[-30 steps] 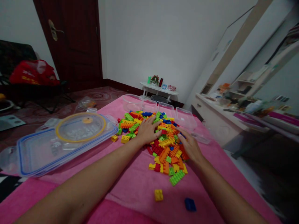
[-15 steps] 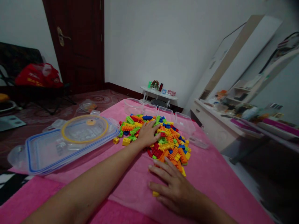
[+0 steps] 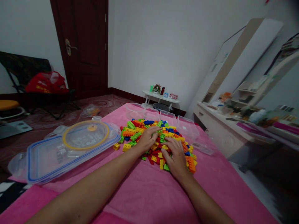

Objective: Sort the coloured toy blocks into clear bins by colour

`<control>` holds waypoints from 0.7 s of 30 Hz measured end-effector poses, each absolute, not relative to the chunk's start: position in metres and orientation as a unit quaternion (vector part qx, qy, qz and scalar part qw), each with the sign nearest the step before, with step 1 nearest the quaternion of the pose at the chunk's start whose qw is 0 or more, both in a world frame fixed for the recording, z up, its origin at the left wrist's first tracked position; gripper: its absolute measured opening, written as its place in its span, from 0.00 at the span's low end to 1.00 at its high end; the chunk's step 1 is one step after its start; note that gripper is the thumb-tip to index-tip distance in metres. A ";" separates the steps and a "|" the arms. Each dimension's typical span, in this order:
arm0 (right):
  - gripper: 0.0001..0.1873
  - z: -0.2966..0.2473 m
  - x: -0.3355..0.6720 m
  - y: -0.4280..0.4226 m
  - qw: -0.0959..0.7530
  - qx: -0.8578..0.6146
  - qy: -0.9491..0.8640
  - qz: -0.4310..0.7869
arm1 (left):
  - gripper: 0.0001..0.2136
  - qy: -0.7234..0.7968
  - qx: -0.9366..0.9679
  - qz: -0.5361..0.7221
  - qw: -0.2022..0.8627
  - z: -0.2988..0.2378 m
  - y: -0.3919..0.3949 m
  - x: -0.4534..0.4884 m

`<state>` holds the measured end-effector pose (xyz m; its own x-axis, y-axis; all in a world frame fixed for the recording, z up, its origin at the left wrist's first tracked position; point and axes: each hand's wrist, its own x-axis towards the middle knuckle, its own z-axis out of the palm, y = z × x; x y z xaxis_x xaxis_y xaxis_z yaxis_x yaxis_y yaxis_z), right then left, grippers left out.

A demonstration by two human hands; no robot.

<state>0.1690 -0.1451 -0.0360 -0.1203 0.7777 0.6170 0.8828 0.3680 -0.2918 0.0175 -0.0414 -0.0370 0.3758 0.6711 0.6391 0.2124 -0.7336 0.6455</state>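
Note:
A heap of toy building blocks (image 3: 133, 130) in yellow, orange, green, red and blue lies on the pink cloth (image 3: 144, 189). My left hand (image 3: 147, 139) rests on the middle of the heap, its fingers stretched forward over the blocks. Just to its right, my right hand (image 3: 175, 155) lies palm down on the near right part, fingers apart. Blocks under both palms are hidden. Near the left edge of the heap sit a loose yellow block (image 3: 126, 147) and a smaller yellow one (image 3: 116, 146).
Clear plastic containers, among them a round tub (image 3: 135, 112) and a box (image 3: 187, 126), stand behind the heap. Stacked clear lids, one blue-edged (image 3: 46, 165) and one yellow-ringed (image 3: 85, 148), lie at the left. A flat clear lid (image 3: 203, 149) is at the right.
My right hand has moved forward from the cloth at the heap's near edge onto the blocks. Blocks at the near side have shifted. My left hand stays on the heap.

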 end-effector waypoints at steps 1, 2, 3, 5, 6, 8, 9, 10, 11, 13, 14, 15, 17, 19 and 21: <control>0.10 -0.037 0.171 -0.145 0.388 -0.555 -0.734 -0.052 | 0.17 0.278 0.783 0.501 0.241 -0.033 -0.043 0.017; 0.11 -0.039 0.173 -0.146 0.415 -0.549 -0.724 -0.032 | 0.15 0.282 0.774 0.513 0.241 -0.029 -0.045 0.016; 0.12 -0.040 0.175 -0.148 0.440 -0.541 -0.717 -0.016 | 0.15 0.290 0.767 0.521 0.238 -0.024 -0.047 0.015; 0.13 -0.041 0.180 -0.153 0.479 -0.523 -0.705 0.004 | 0.19 0.315 0.760 0.520 0.230 -0.013 -0.050 0.015; 0.13 -0.040 0.183 -0.156 0.496 -0.516 -0.698 0.008 | 0.21 0.327 0.759 0.514 0.227 -0.008 -0.051 0.015; 0.13 -0.037 0.186 -0.160 0.528 -0.510 -0.679 0.017 | 0.22 0.339 0.766 0.494 0.230 0.001 -0.054 0.017; 0.13 -0.035 0.186 -0.161 0.544 -0.511 -0.665 0.023 | 0.19 0.339 0.771 0.485 0.237 0.006 -0.056 0.019; 0.13 -0.033 0.186 -0.161 0.559 -0.515 -0.649 0.034 | 0.16 0.334 0.772 0.479 0.252 0.010 -0.059 0.022; 0.13 -0.030 0.186 -0.161 0.574 -0.520 -0.631 0.052 | 0.12 0.325 0.766 0.480 0.279 0.013 -0.063 0.025; 0.15 -0.025 0.183 -0.159 0.610 -0.521 -0.587 0.111 | 0.14 0.286 0.721 0.495 0.391 0.020 -0.072 0.033; 0.16 -0.023 0.182 -0.158 0.633 -0.512 -0.561 0.148 | 0.20 0.256 0.677 0.499 0.477 0.022 -0.077 0.037; 0.19 -0.021 0.180 -0.158 0.656 -0.498 -0.536 0.187 | 0.25 0.221 0.619 0.491 0.572 0.024 -0.081 0.040; 0.22 -0.016 0.177 -0.158 0.694 -0.459 -0.494 0.252 | 0.31 0.156 0.479 0.446 0.739 0.025 -0.086 0.044; 0.24 -0.012 0.175 -0.159 0.714 -0.430 -0.470 0.290 | 0.33 0.116 0.372 0.405 0.827 0.024 -0.089 0.044; 0.24 -0.010 0.173 -0.160 0.716 -0.421 -0.464 0.306 | 0.33 0.101 0.337 0.392 0.850 0.021 -0.090 0.041</control>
